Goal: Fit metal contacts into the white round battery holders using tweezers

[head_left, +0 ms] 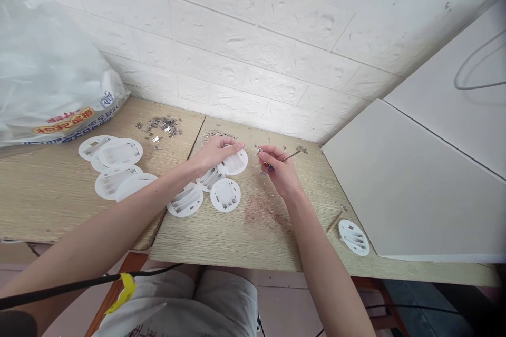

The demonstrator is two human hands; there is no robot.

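My left hand (pixel 217 154) reaches over the table and its fingers rest on the upper edge of a round white plastic disc (pixel 235 163). To its right, my right hand (pixel 279 166) pinches a tiny metal piece (pixel 259 151) at the fingertips and also holds a thin tool (pixel 293 155), whose shaft sticks out to the right. More white discs with slotted compartments lie just below the left hand, one (pixel 225 195) of them fully in view. Small metal pieces (pixel 219 135) are scattered behind the left hand.
On the left are several overlapping white discs (pixel 120 152), a pile of metal parts (pixel 164 126) and a big plastic bag (pixel 59 73). A wooden stick (pixel 335 221) and another disc (pixel 353 237) lie at right, beside a white panel (pixel 427 195). A black cable (pixel 79 284) crosses the lower left.
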